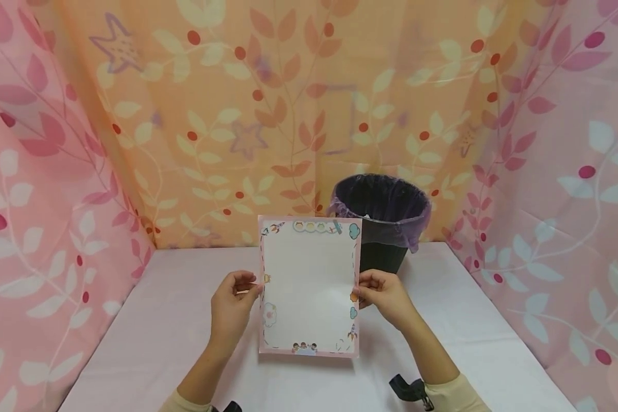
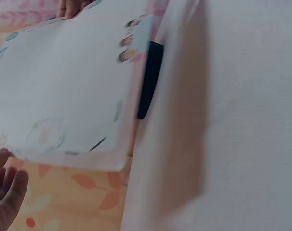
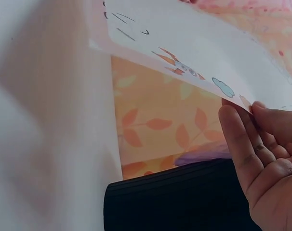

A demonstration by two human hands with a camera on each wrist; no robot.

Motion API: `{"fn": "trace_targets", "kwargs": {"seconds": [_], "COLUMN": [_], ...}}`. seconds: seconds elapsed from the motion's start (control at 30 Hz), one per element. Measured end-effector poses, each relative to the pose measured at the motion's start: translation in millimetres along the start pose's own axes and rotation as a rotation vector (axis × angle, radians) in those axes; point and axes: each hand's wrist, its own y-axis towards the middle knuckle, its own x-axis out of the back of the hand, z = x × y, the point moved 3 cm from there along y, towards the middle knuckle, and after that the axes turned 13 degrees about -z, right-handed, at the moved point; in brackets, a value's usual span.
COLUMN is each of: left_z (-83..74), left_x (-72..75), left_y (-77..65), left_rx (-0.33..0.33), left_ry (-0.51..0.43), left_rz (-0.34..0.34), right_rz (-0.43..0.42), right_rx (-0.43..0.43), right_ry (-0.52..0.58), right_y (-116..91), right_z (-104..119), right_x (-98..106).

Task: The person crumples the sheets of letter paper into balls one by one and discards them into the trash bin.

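Note:
A sheet of paper (image 1: 309,280) with a pink border and small printed drawings is held up above the white table, its blank middle facing me. My left hand (image 1: 233,309) pinches its left edge between thumb and fingers. On the opposite edge my right hand (image 1: 387,294) pinches it the same way. From the right wrist, the sheet (image 3: 184,43) bows slightly, and the right hand (image 3: 269,159) has its thumb on top and fingers beneath. The left wrist view catches the left hand (image 2: 6,192) at the sheet's edge (image 2: 78,91).
Behind the sheet, to the right, stands a black bin (image 1: 386,252) lined with a purple bag (image 1: 419,226); the paper covers part of it. A white cloth covers the table (image 1: 175,297). Patterned curtains (image 1: 211,114) hang at the back and both sides.

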Motion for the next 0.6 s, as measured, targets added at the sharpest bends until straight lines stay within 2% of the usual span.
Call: {"fn": "trace_targets", "kwargs": {"seconds": [0.07,0.13,0.27,0.4,0.53,0.6], "left_z": [-1.3,-3.9,-8.9,-7.3,-2.9,-1.2], "left_x": [-1.7,-4.0,-8.5,-12.7,-16.0,-17.2], "left_y": [-4.6,-8.6,-14.0,-18.3,-23.4,-26.8], "left_rx": [-0.054,-0.082,-0.047,0.007,0.032,0.036], "left_ry": [0.060,0.130,0.169,0.129,0.069,-0.003], "left_rz": [-0.022,0.001,0.153,0.298,0.349,0.375], "right_rz": [-0.013,-0.017,-0.002,0.023,0.041,0.049], "right_rx": [0.003,0.004,0.026,0.036,0.046,0.051], "right_ry": [0.021,0.038,0.066,0.094,0.120,0.139], "right_y": [-1.3,-2.6,-4.1,-6.1,-10.1,-12.6], "right_z": [1.3,1.8,3.5,7.8,10.4,10.0], "right_x": [-1.0,-2.3,-6.1,-11.4,-17.4,-20.6]}}
